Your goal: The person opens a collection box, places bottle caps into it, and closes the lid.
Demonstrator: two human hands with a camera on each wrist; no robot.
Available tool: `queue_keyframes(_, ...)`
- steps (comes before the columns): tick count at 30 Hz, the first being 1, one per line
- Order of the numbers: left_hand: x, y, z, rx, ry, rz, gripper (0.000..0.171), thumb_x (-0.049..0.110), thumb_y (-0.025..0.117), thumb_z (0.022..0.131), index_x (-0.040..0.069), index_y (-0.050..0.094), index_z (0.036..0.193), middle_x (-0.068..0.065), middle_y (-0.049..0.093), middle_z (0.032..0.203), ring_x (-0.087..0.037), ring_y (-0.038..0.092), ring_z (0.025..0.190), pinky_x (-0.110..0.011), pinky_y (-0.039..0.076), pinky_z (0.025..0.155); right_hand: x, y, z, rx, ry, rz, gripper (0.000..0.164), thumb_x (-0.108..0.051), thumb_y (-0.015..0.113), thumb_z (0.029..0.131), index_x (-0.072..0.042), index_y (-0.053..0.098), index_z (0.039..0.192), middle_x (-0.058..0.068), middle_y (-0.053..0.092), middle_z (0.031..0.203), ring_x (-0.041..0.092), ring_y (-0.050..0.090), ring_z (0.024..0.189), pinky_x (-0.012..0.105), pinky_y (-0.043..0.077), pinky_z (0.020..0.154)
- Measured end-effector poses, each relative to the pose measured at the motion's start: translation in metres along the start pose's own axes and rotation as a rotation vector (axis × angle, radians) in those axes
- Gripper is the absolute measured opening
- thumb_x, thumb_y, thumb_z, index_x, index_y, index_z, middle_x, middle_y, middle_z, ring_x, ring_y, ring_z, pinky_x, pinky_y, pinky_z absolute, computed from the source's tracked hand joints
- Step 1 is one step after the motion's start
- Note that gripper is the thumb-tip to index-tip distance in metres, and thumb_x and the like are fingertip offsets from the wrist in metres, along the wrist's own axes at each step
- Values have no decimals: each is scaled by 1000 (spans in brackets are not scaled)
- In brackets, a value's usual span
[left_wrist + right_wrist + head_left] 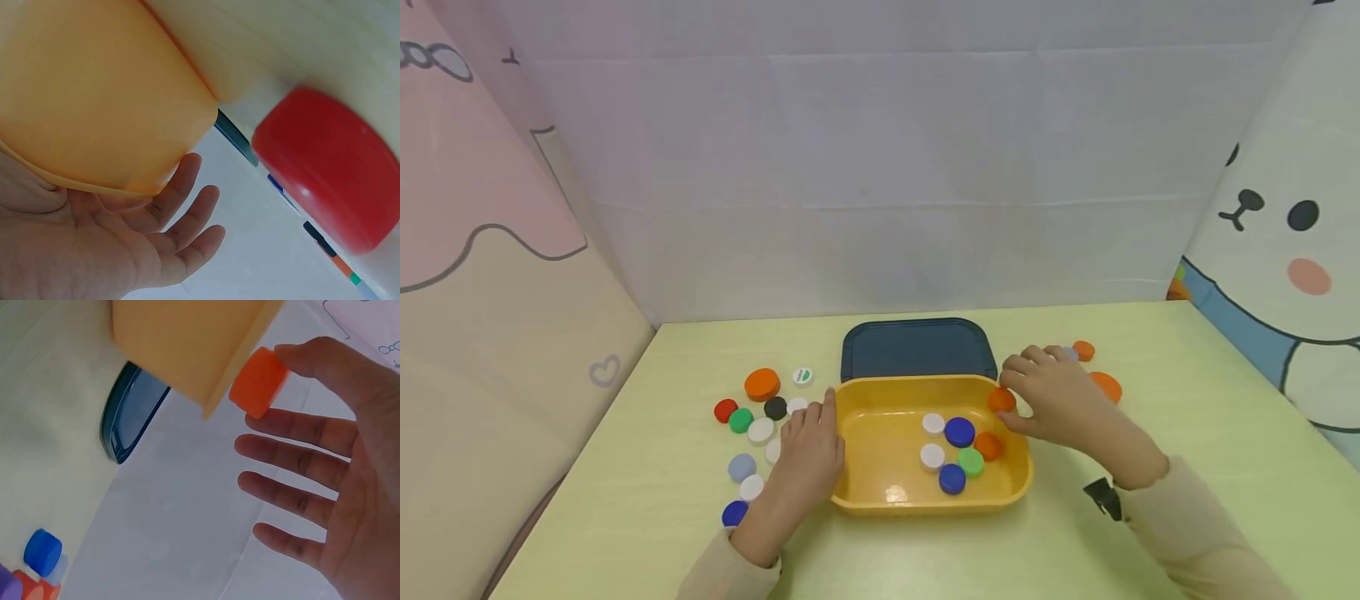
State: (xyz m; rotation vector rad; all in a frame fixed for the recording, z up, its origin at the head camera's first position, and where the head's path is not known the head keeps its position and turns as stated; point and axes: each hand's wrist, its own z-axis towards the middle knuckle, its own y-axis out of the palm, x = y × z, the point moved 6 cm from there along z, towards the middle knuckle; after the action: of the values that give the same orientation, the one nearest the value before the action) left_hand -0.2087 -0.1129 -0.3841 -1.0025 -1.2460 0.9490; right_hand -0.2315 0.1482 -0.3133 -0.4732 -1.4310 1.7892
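Your right hand (pixel 1048 396) has an orange cap (pixel 259 381) pinched between thumb and index, other fingers spread, right by the far right corner of the yellow tub (pixel 925 507). I'd clear the rim and let go low, since it'd probably bounce off the caps (pixel 959 432) sitting in the right half. Your left hand (pixel 808 462) has fairly straight, spread fingers against the left rim, so brace lightly there; loose caps (pixel 762 431) lie just left.
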Motion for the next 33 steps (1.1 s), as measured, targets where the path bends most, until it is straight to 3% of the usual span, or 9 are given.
queue_keyframes(7, 0, 0, 0, 2, -5, 3, 56, 18, 45, 92, 2, 25, 143, -16, 48, 122, -33, 40, 113, -48, 32, 102, -23, 17, 11, -69, -47, 13, 37, -44, 69, 74, -11, 64, 90, 4, 62, 94, 23, 52, 89, 41, 44, 81)
queue_keyframes(14, 1, -1, -1, 5, 3, 2, 56, 17, 45, 92, 1, 26, 142, -17, 48, 121, -34, 41, 112, -49, 33, 100, -42, 35, 17, -79, -124, 34, 34, -44, 69, 74, -14, 64, 90, 0, 61, 92, 20, 48, 86, 33, 41, 72)
queue_keyframes(33, 1, 0, -1, 4, 9, 16, 56, 17, 46, 92, 0, 26, 141, -17, 48, 122, -34, 41, 112, -49, 33, 100, -57, 55, 22, -108, -180, 87, 35, -44, 71, 73, -15, 64, 90, -1, 58, 92, 20, 49, 91, 40, 41, 88)
